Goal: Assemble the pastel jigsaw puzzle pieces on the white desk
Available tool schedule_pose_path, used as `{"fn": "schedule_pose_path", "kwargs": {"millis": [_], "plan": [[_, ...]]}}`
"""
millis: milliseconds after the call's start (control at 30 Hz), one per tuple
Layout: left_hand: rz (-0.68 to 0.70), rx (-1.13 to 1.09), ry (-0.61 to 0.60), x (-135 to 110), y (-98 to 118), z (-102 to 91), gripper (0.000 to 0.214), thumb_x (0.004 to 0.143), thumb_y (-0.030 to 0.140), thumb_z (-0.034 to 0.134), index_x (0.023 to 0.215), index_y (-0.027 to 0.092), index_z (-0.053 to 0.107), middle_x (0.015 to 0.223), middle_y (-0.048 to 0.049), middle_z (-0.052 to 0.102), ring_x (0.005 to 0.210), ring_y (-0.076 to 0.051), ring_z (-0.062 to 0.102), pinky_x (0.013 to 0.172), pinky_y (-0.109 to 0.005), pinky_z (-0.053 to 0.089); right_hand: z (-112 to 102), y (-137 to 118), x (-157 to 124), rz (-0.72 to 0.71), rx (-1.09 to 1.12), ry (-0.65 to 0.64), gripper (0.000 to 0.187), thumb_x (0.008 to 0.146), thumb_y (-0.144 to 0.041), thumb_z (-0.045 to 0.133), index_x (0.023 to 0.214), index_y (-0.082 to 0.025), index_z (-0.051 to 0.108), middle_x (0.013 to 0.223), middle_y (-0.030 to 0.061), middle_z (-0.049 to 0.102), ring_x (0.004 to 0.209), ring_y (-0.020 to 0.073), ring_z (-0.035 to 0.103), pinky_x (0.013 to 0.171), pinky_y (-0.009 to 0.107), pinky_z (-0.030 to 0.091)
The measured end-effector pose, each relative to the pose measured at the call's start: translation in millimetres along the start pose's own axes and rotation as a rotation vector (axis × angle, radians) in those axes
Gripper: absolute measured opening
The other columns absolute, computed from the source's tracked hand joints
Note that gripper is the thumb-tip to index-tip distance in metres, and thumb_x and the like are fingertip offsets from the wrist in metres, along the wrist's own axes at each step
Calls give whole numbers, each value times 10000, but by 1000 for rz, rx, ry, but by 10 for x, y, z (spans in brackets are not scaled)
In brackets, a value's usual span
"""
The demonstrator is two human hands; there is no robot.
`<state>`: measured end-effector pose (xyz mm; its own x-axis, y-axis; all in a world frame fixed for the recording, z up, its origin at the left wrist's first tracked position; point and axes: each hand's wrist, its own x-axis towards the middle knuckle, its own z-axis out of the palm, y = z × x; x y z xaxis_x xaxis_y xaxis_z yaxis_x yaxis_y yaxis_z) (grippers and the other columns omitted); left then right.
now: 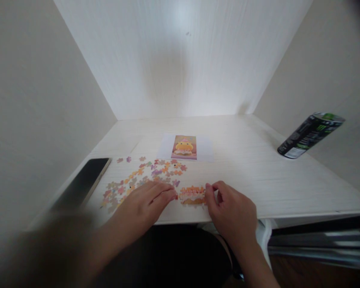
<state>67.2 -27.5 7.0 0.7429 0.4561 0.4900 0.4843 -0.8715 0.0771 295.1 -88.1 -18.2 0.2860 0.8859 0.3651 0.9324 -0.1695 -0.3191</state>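
A small joined block of orange and white puzzle pieces (pixel 192 195) lies near the front edge of the white desk (pixel 258 172). My left hand (pixel 144 202) lies flat with fingers stretched out, its fingertips touching the block's left side. My right hand (pixel 231 208) is curled, thumb and forefinger pinched against the block's right side. Several loose pastel puzzle pieces (pixel 141 178) are scattered just behind my left hand. A reference picture (pixel 184 147) of a yellow figure on pink lies on white paper further back.
A dark phone (pixel 84 182) lies at the desk's left edge. A black and green drinks can (pixel 310 135) stands at the right by the wall. White walls enclose the desk on three sides.
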Motion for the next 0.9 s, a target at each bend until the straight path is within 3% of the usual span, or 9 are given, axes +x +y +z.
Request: {"fn": "schedule_pose_path", "kwargs": {"millis": [133,267,400,567,733,900], "plan": [[3,-65,-35,-17,104,-76,181,975,191,495,1079,193,643,1014,-34,722,910,-156,667,797,-267,558,-90,42,0,-256,179,-53,203,928,-360,525,869,-220,660,935,53,674,853,208,586,750,333,382],[16,-122,-105,50,183,-86,179,989,205,471,1034,180,642,950,-32,724,859,-159,661,792,-289,570,-179,100,29,-464,329,-163,142,903,-322,593,992,-245,673,1250,48,631,1142,243,524,972,413,351],[143,-66,-86,147,223,-72,198,986,168,460,992,158,658,902,-43,726,800,-169,647,761,-320,575,-171,117,54,-475,338,-230,152,932,-291,560,1019,-261,681,1190,22,672,1143,235,525,998,440,338],[149,-24,-51,202,223,-82,273,998,153,411,919,165,671,825,-26,728,727,-155,643,728,-308,578,-146,115,54,-457,339,-237,167,942,-299,552,1037,-282,688,1185,-9,677,1152,229,510,999,444,338],[98,-15,14,137,202,-18,252,1000,162,427,969,202,674,877,-19,730,803,-148,650,784,-296,561,-144,126,59,-451,368,-233,154,931,-289,576,1031,-283,694,1168,-9,684,1139,229,511,993,445,341],[170,0,-51,176,183,-18,205,973,148,479,998,199,675,876,-25,730,789,-155,660,778,-305,583,-137,131,61,-449,378,-232,154,927,-277,580,1030,-281,695,1165,-6,687,1139,232,513,992,447,344]]}}
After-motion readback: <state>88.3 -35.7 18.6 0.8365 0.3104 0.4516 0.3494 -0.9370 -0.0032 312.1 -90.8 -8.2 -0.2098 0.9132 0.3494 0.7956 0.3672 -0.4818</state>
